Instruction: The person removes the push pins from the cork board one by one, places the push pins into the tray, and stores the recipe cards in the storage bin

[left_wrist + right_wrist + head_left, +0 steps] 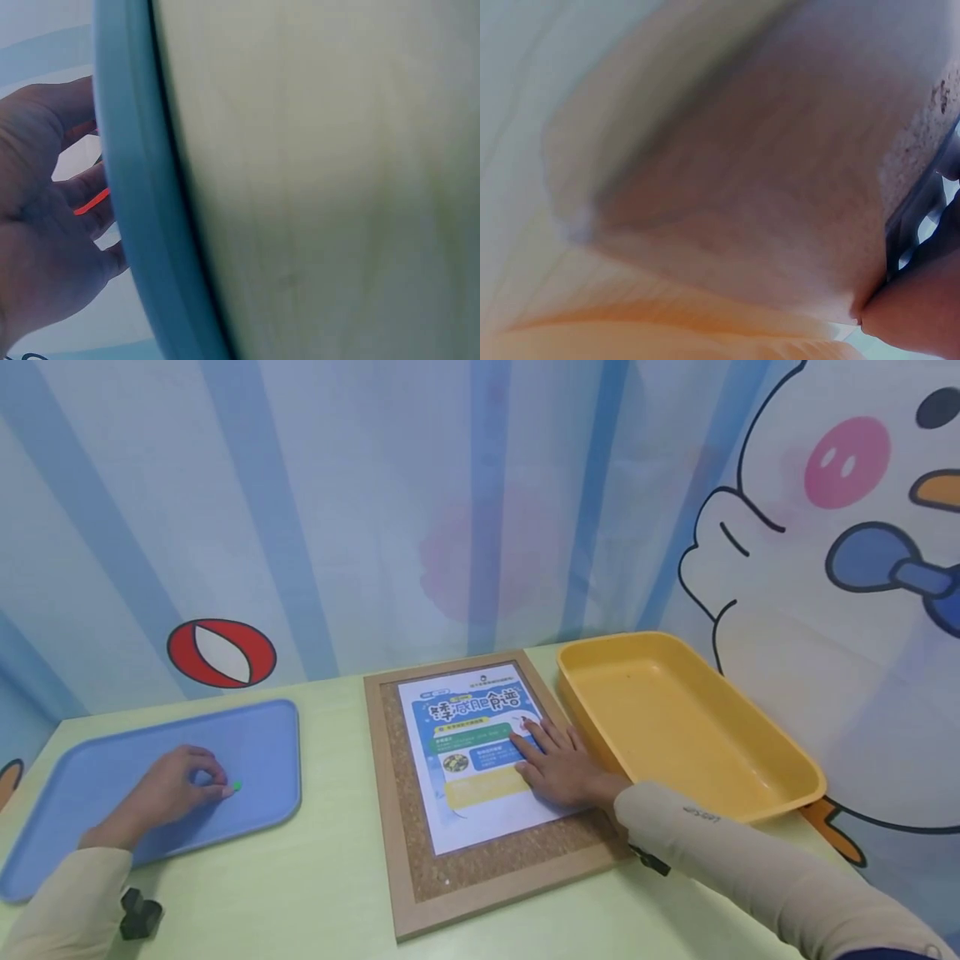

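Observation:
In the head view my left hand (172,785) is over the blue tray (277,727), thumb and index fingertips meeting at a small green piece (237,786). They pinch it; its exact kind is too small to make out. From the left wrist, the tray's rim hides the fingertips of the left hand (45,195). A printed poster sheet (457,822) with Chinese lettering lies on a wood-framed cork board (517,852). My right hand (562,768) rests on the sheet's right side, fingers spread and fairly straight. The right wrist view shows the board's frame (765,172) up close.
A deep yellow tray (660,718) stands right of the board, close beside the right forearm. All this sits on a pale green table (322,877). Behind it hangs a striped curtain (390,527) with cartoon prints.

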Motion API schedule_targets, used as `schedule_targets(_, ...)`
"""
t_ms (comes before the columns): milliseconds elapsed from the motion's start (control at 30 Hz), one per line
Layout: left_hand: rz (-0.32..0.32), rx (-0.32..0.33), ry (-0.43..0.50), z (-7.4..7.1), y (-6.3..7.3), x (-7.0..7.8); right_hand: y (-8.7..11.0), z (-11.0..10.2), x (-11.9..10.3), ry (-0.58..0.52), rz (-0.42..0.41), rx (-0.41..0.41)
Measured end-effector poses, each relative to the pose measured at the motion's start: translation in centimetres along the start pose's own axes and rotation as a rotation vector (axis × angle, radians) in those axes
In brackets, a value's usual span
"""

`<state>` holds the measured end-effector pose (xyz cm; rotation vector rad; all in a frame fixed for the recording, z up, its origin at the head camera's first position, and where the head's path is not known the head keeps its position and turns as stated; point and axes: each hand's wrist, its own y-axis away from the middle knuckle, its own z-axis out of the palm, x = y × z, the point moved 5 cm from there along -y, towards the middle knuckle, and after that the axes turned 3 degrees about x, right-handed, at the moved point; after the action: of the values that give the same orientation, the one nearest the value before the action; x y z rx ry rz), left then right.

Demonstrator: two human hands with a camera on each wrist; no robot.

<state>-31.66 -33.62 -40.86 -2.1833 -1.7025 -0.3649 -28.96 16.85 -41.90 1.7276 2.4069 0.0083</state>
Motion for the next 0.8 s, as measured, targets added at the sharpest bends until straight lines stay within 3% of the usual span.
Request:
schedule_targets(300,-0.026,-0.008,0.000,0.03,0.02,-0.21,0.01,0.14,-0.08,-0.007,-0.003,0.002)
schedule_targets(600,-0.009,0.008,0.019,0.04,0.06,-0.17,-0.03,0.15,-0.05,0.011,0.003,0.010)
schedule_targets(800,-0.054,-0.006,0.010,0.05,-0.12,-0.47,-0.05,0.16,-0.01,0.008,-0.002,0.012)
